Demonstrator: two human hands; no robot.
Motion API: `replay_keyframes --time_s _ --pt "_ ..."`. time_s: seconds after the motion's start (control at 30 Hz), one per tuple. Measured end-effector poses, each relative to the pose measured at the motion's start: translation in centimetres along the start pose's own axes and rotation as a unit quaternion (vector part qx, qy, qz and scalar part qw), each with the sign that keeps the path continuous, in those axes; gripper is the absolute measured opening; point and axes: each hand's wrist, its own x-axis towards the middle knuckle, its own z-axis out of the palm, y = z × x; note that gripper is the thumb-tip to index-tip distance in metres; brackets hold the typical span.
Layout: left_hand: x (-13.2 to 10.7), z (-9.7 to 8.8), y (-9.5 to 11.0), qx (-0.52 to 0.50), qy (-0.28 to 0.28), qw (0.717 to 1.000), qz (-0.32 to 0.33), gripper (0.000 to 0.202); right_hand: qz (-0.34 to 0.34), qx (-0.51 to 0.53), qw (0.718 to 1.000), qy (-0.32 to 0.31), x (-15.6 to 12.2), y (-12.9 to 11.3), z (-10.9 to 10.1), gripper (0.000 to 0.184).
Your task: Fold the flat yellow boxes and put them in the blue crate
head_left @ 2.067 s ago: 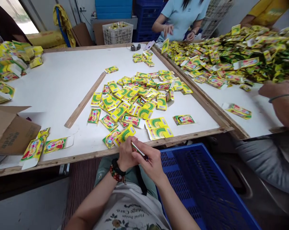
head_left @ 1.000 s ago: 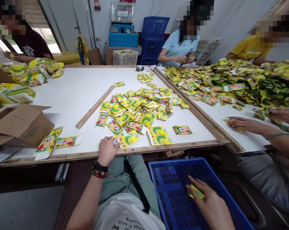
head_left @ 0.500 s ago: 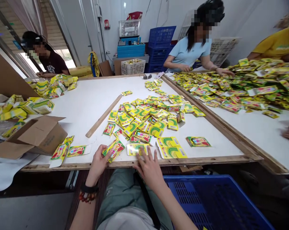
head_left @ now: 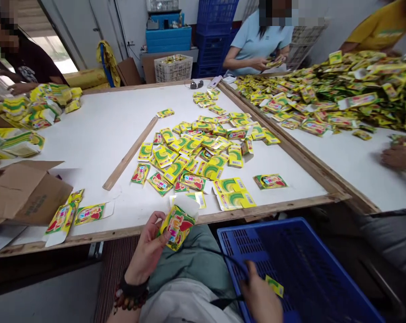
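Note:
My left hand [head_left: 149,244] is closed around a small yellow and green printed carton [head_left: 178,226], raised just off the table's front edge. The carton's white top flap stands up. My right hand [head_left: 261,294], smeared by motion, is low over the blue plastic crate [head_left: 299,229] beside my lap. A dark strap [head_left: 230,259] runs up to its fingers, and I cannot tell whether they grip it. Inside the crate lies one yellow carton [head_left: 274,286]. Beyond my left hand, a loose heap of similar cartons [head_left: 189,154] covers the middle of the white table [head_left: 98,116].
A wooden strip [head_left: 131,152] lies on the table left of the heap. An open cardboard box [head_left: 24,193] stands at the left, beside cartons [head_left: 90,213]. Across a wooden divider [head_left: 266,130] is a large packet pile [head_left: 357,98]. Several people work around the tables.
My left hand has lifted its carton toward me, off the table. My right hand has left the flat carton on the table and moved down right over the crate. The view has tilted down.

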Motion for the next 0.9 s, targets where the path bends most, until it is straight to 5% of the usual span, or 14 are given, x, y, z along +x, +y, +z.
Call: replay_keyframes --time_s 0.1,0.2,0.3,0.33,0.4,0.5,0.6,0.9 --pt "0.0 0.7 -0.7 -0.008 -0.037 0.999 -0.016 0.044 0.072 0.04 0.993 0.082 -0.9 4.0 -3.2 0.067" --pt "0.3 1.7 -2.0 -0.014 -0.07 0.997 -0.024 0.046 0.001 0.239 0.951 0.196 -2.3 2.4 -7.1 0.08" --pt "0.7 2.5 -3.7 0.018 -0.09 0.996 0.009 0.042 -0.202 0.53 0.818 0.095 -2.6 -4.0 -10.4 0.066" --pt "1.0 2.7 -4.2 0.047 -0.095 0.994 0.034 0.039 -0.273 0.583 0.763 0.053 -2.3 -6.4 -11.2 0.065" --pt "1.8 2.9 -4.9 0.141 -0.079 0.98 0.113 0.036 -0.329 0.626 0.707 0.013 -1.6 -10.8 -12.1 0.049" --pt "3.4 3.0 -5.3 0.323 0.008 0.91 0.26 0.053 -0.327 0.631 0.703 0.034 -0.3 -14.8 -12.3 0.034" --pt "5.1 3.1 -6.0 0.427 0.074 0.838 0.332 0.069 -0.328 0.612 0.718 0.045 0.6 -15.8 -12.3 0.032" --pt "7.0 3.1 -9.2 0.487 0.165 0.705 0.488 0.063 -0.249 0.652 0.715 -0.045 2.4 -16.0 -14.4 0.034"
